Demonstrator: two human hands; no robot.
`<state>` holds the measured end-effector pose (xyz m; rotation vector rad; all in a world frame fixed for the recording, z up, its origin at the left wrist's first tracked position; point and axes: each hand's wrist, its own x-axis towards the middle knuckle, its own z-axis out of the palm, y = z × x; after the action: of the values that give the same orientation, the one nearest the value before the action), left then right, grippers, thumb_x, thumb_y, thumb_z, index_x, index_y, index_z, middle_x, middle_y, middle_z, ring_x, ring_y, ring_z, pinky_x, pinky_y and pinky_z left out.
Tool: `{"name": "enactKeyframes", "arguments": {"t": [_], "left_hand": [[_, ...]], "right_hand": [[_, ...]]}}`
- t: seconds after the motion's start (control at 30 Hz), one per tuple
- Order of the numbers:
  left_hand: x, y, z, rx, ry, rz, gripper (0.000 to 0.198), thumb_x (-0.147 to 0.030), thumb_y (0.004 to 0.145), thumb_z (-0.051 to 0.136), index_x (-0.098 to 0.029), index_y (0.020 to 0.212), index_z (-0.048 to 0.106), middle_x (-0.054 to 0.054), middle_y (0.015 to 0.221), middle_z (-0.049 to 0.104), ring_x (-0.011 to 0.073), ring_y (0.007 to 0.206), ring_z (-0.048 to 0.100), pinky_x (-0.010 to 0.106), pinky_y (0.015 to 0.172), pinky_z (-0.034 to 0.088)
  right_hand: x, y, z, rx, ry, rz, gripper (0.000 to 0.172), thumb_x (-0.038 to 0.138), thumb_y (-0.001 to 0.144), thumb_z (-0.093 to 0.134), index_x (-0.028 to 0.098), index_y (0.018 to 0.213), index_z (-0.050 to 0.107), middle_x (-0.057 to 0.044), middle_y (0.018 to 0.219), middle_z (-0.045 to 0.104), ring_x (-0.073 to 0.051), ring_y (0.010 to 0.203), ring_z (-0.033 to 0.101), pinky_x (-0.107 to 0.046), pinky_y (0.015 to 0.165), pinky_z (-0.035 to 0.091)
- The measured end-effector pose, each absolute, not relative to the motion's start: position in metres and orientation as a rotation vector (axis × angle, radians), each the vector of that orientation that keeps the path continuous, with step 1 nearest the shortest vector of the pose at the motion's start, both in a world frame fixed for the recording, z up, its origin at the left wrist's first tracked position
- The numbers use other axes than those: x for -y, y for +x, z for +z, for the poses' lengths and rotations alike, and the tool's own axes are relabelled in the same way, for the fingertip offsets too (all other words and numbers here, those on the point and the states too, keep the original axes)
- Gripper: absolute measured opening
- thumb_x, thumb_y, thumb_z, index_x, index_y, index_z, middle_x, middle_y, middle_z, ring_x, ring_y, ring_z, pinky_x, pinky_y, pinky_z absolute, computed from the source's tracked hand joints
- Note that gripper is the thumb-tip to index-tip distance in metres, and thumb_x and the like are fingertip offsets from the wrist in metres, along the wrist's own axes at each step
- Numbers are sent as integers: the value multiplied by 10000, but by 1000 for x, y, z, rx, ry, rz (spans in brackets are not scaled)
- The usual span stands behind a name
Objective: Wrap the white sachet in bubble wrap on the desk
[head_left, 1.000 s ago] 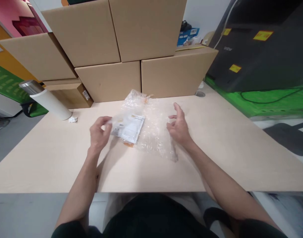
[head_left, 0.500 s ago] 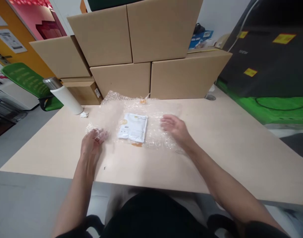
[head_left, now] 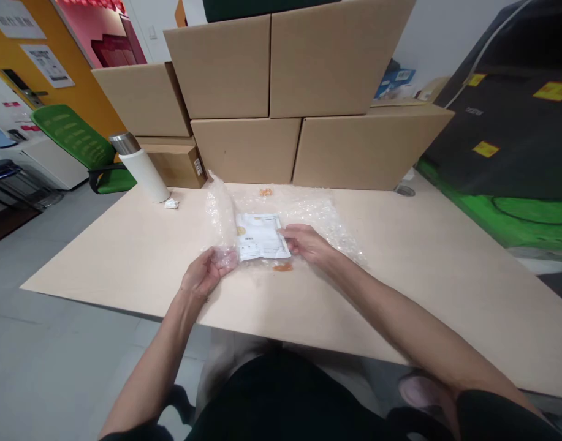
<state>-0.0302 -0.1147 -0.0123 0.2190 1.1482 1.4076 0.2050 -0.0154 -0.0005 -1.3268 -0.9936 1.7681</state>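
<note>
A sheet of clear bubble wrap (head_left: 324, 215) lies spread on the pale wooden table (head_left: 400, 288). On it rests a small white packet (head_left: 260, 236) with printed labels. My left hand (head_left: 207, 272) grips the near left edge of the bubble wrap, which stands folded upward beside the packet. My right hand (head_left: 306, 243) rests on the wrap with fingertips touching the packet's right edge, fingers curled. A small orange scrap (head_left: 283, 267) lies under the wrap near the packet.
Stacked cardboard boxes (head_left: 271, 104) line the table's back edge. A white flask with a steel cap (head_left: 140, 166) and a crumpled white scrap (head_left: 171, 203) stand at the back left. A green chair (head_left: 78, 142) is beyond, dark equipment (head_left: 515, 122) at right.
My left hand has pulled the wrap's left edge inward and up toward the packet. My right hand moved left to the packet's edge. The view shifted left.
</note>
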Motion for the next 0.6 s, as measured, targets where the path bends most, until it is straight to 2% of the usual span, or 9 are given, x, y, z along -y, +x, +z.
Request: {"name": "enactKeyframes", "arguments": {"t": [0.07, 0.17, 0.23, 0.3, 0.4, 0.5, 0.6], "left_hand": [[123, -27, -15, -1137, 218, 1400, 245, -137, 983, 382, -127, 833, 576, 171, 918, 743, 234, 808, 754, 394, 753, 629], [135, -24, -17, -1151, 261, 1436, 171, -141, 964, 438, -129, 930, 605, 140, 924, 746, 234, 792, 753, 405, 748, 629], [143, -26, -18, -1179, 330, 1537, 114, -158, 934, 524, -140, 989, 622, 109, 936, 744, 216, 799, 747, 392, 771, 623], [151, -33, -22, -1253, 441, 1674, 171, -200, 895, 621, -151, 1057, 649, 84, 986, 738, 172, 808, 733, 326, 796, 607], [160, -49, -30, -1457, 573, 1811, 408, -249, 831, 714, -188, 1227, 635, 89, 1195, 700, 132, 850, 721, 244, 810, 571], [166, -64, -41, -1575, 626, 1837, 561, -224, 799, 720, -219, 1339, 569, 115, 1352, 628, 151, 918, 720, 267, 850, 560], [169, -69, -49, -1580, 645, 1849, 557, -199, 796, 696, -215, 1337, 563, 136, 1395, 595, 196, 1031, 700, 313, 907, 553]], "right_hand": [[14, 203, -3, 1037, -1300, 1826, 96, 109, 779, 733, 117, 750, 642, 33, 473, 539, -58, 368, 409, -177, 336, 274], [17, 201, -2, 1081, -1209, 1921, 88, 129, 764, 776, 118, 774, 689, -40, 612, 688, -122, 503, 594, -229, 472, 486], [21, 200, 2, 1063, -1134, 1940, 81, 132, 771, 776, 124, 818, 711, -71, 731, 747, -166, 621, 675, -285, 590, 568], [23, 199, 10, 1029, -1055, 1906, 69, 147, 786, 770, 127, 829, 719, -73, 772, 762, -176, 656, 694, -311, 645, 592], [24, 194, 19, 1000, -926, 1865, 112, 198, 782, 788, 135, 851, 727, -55, 782, 761, -172, 665, 696, -314, 669, 598], [26, 175, 18, 934, -881, 1904, 115, 194, 781, 788, 138, 855, 721, -43, 770, 757, -167, 664, 694, -293, 646, 589], [32, 144, 9, 829, -934, 1966, 70, 154, 810, 754, 135, 821, 687, -31, 700, 733, -146, 576, 655, -253, 534, 542]]}}
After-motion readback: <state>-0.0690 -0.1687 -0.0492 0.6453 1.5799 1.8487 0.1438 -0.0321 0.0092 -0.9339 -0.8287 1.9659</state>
